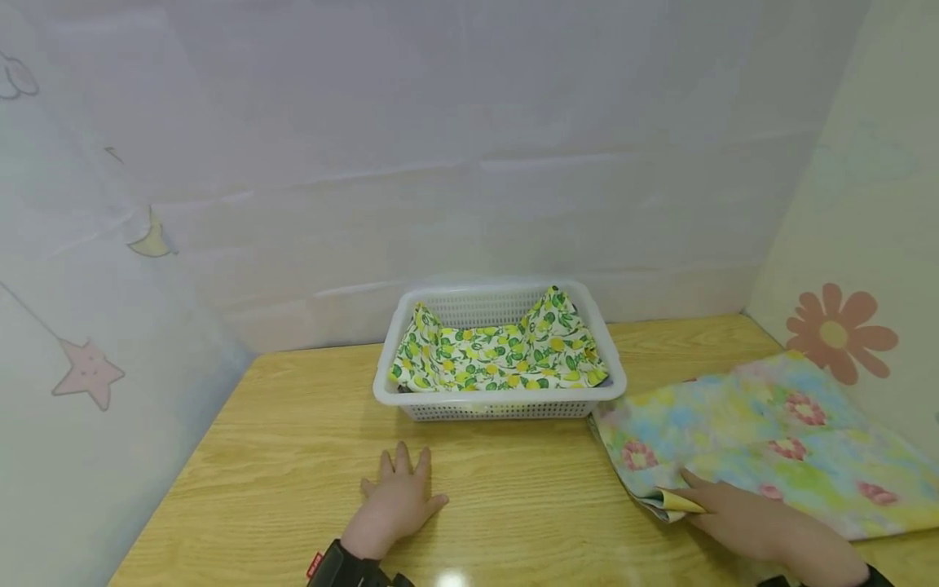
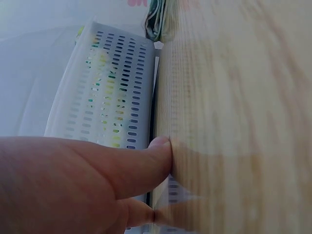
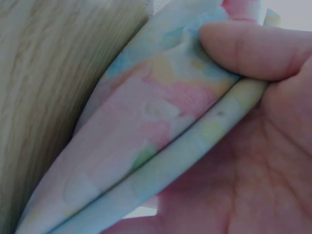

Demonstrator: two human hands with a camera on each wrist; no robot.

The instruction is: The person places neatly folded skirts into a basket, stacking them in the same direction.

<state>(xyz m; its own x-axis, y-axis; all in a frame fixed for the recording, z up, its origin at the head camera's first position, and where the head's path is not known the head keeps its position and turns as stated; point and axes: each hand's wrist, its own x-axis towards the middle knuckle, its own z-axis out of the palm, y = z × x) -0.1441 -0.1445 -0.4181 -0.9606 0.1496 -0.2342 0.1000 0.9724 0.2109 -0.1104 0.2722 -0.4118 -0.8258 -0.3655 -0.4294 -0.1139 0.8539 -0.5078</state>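
On the wooden tabletop (image 1: 293, 440) my left hand (image 1: 399, 501) rests palm down with its fingers spread, in front of a white plastic basket (image 1: 499, 397). The left wrist view has its thumb (image 2: 141, 163) close before the basket's perforated side (image 2: 117, 83). To the right lies a folded floral cloth (image 1: 734, 432) in pastel yellow, blue and pink. My right hand (image 1: 748, 518) pinches its near left corner, where a yellow fold turns up. In the right wrist view, the thumb (image 3: 248, 51) presses on top of the cloth (image 3: 161, 107), with the palm beneath the folded edge.
Inside the basket sits a white cloth (image 1: 499, 355) with a lemon and leaf print, its sides raised. A pale wall (image 1: 469, 163) stands behind the table. The right wall (image 1: 832, 334) bears a flower print, close to the floral cloth's far end.
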